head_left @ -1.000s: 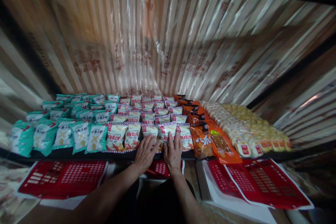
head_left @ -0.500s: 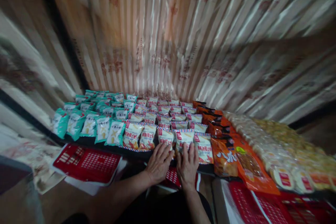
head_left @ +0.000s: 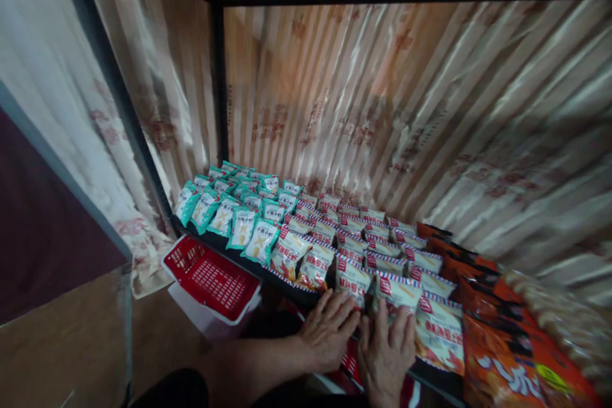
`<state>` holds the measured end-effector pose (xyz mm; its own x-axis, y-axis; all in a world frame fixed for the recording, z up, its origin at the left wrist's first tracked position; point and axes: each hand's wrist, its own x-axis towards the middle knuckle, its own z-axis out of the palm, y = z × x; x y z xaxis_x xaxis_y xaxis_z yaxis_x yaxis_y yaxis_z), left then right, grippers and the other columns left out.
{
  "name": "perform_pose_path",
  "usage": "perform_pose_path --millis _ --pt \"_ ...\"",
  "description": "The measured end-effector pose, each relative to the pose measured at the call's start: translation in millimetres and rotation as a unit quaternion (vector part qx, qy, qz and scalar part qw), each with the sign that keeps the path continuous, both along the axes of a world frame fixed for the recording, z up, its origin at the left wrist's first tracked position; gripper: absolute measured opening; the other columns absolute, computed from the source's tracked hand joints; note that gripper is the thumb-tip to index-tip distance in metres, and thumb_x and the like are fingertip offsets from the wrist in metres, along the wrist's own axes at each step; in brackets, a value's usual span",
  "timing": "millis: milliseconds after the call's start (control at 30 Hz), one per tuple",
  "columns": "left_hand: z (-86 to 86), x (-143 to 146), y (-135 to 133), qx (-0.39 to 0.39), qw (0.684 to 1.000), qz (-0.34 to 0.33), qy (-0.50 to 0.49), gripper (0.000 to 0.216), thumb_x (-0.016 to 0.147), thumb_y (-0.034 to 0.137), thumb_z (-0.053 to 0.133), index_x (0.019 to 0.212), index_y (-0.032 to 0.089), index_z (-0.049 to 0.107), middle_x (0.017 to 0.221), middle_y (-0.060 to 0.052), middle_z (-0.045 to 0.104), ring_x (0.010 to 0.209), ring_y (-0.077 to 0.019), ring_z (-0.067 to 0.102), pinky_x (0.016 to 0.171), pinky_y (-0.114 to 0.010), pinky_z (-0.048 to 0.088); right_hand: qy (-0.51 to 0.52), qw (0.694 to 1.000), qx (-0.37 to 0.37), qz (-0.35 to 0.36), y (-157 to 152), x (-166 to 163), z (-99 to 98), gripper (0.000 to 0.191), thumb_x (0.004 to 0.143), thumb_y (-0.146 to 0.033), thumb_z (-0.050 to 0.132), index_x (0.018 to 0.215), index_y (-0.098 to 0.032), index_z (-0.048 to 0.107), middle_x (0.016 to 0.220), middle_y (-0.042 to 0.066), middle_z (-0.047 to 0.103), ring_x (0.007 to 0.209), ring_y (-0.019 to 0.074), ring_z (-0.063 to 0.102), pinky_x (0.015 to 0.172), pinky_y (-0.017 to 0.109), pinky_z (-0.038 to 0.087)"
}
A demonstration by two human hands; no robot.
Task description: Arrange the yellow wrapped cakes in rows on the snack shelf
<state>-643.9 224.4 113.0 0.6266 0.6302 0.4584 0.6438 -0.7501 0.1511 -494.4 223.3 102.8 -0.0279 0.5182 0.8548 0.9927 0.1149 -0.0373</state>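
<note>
Several white snack bags (head_left: 351, 277) with red lettering and striped edges stand in rows on a dark shelf (head_left: 299, 293). My left hand (head_left: 329, 326) lies with fingers stretched against the lower front of one bag. Beside it, my right hand (head_left: 388, 347) has its fingers spread on the front of the neighbouring white bag (head_left: 398, 293). Neither hand is wrapped round a bag. Teal snack bags (head_left: 261, 240) stand in rows to the left, and orange snack bags (head_left: 497, 357) to the right.
A red basket (head_left: 215, 277) sits low at the left under the shelf edge, and another red basket (head_left: 351, 363) shows partly below my hands. A patterned curtain (head_left: 306, 95) hangs behind the bags. Dark posts (head_left: 218, 83) frame the shelf. Clear-wrapped packs (head_left: 559, 312) lie at far right.
The camera view has turned left, so the bags and my hands appear farther right and the left corner post shows. Both hands stay on the same white bags.
</note>
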Motion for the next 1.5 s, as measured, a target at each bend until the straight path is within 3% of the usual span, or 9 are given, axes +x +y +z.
perform_pose_path --millis 200,500,667,967,1267,1500 --pt "7.8 -27 6 0.009 0.998 0.049 -0.029 0.051 0.092 0.032 0.033 0.139 0.012 0.031 0.153 -0.008 0.015 0.141 -0.0227 0.003 0.114 -0.043 0.014 0.026 0.998 -0.023 0.043 6 -41 8.7 0.058 0.092 -0.029 0.038 0.146 -0.024 0.017 0.152 0.014 0.018 0.136 0.0388 0.022 0.098 0.062 0.033" --pt "-3.7 -74 19 0.042 0.972 0.22 -0.071 0.049 0.091 0.034 0.039 0.137 0.019 0.037 0.15 -0.009 0.026 0.139 -0.025 0.017 0.111 -0.046 0.024 0.061 0.985 -0.079 0.138 15 -108 2.6 0.058 0.092 -0.025 0.035 0.146 -0.027 0.014 0.154 0.009 0.013 0.139 0.0323 0.013 0.101 0.06 0.033" --pt "-6.3 -110 23 0.041 0.949 0.3 -0.084 0.057 0.086 0.021 0.044 0.141 0.017 0.03 0.15 -0.012 0.026 0.14 -0.0294 0.014 0.109 -0.051 0.026 0.075 0.976 -0.119 0.167 19 -140 0.3 0.056 0.093 -0.024 0.033 0.146 -0.026 0.014 0.154 0.009 0.012 0.14 0.0298 0.012 0.102 0.058 0.033" --pt "-20.5 -141 39 0.048 0.952 0.295 -0.071 0.052 0.085 0.015 0.043 0.137 0.016 0.036 0.148 -0.014 0.028 0.139 -0.0279 0.017 0.108 -0.049 0.03 0.094 0.966 -0.166 0.175 40 -160 -9.4 0.047 0.093 -0.027 0.033 0.139 -0.019 0.035 0.151 0.012 0.023 0.139 0.0278 0.018 0.105 0.054 0.034" --pt "-35.3 -152 53 0.026 0.957 0.281 -0.062 0.052 0.086 0.01 0.04 0.137 0.019 0.035 0.148 -0.013 0.03 0.139 -0.0257 0.018 0.106 -0.046 0.035 0.129 0.952 -0.207 0.187 45 -165 -9.6 0.047 0.093 -0.03 0.031 0.138 -0.017 0.037 0.148 0.013 0.029 0.137 0.0266 0.023 0.104 0.053 0.035" --pt "-39.4 -158 57 0.066 0.961 0.264 -0.053 0.055 0.085 0.007 0.039 0.138 0.018 0.034 0.146 -0.013 0.032 0.139 -0.0262 0.019 0.105 -0.044 0.035 0.127 0.957 -0.201 0.167 43 -168 -10.7 0.046 0.094 -0.029 0.031 0.139 -0.018 0.037 0.147 0.013 0.031 0.138 0.0269 0.023 0.104 0.053 0.036"
